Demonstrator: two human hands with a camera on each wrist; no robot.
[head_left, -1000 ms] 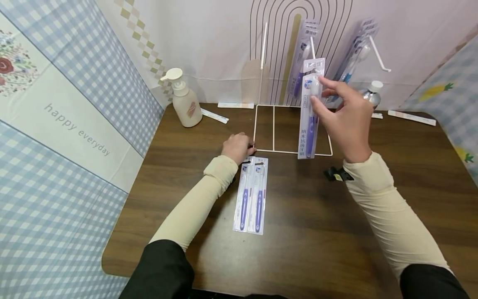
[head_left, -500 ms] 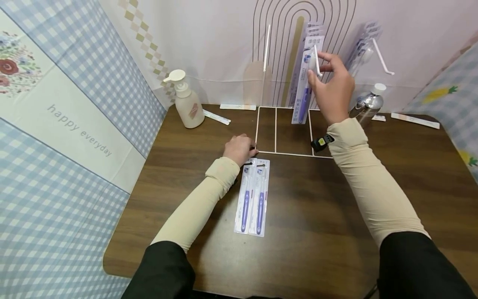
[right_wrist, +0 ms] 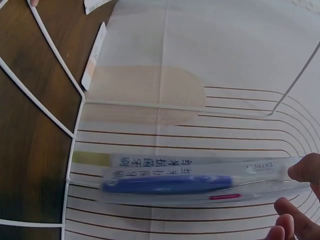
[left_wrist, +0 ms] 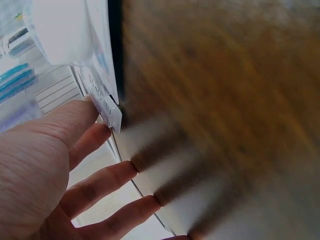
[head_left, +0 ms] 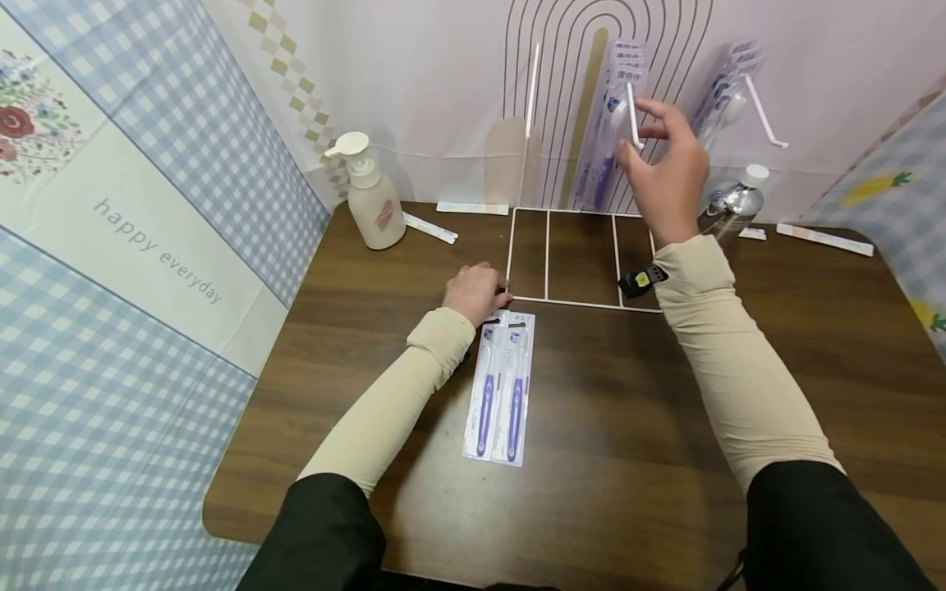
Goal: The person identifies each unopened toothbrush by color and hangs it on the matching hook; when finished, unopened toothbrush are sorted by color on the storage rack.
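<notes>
Two packaged toothbrushes (head_left: pixel 498 390) with purple handles lie side by side on the table. My left hand (head_left: pixel 473 293) rests at the front left corner of the white wire rack (head_left: pixel 569 304); its fingertips touch the tabletop in the left wrist view, with the thumb by a package's top end. Another packaged purple toothbrush (right_wrist: pixel 170 184) hangs on the rack's middle hook (head_left: pixel 633 119), in front of similar packs. Beside that hook is my right hand (head_left: pixel 668 176), its thumb (right_wrist: pixel 304 169) overlapping the pack's upper end and its fingers spread apart at the pack's edge.
A cream pump bottle (head_left: pixel 375 205) stands back left. More toothbrush packs (head_left: pixel 727 90) hang on the right hook (head_left: pixel 764 115), above a silver bottle (head_left: pixel 739 201) with a white cap. Thin white strips (head_left: pixel 824 240) lie along the table's back. The left hook (head_left: pixel 532 90) bears nothing.
My right hand has moved back and up, bringing the toothbrush pack onto the middle hook. Over the last half second the pack has swung back against the others. My left hand has stayed put.
</notes>
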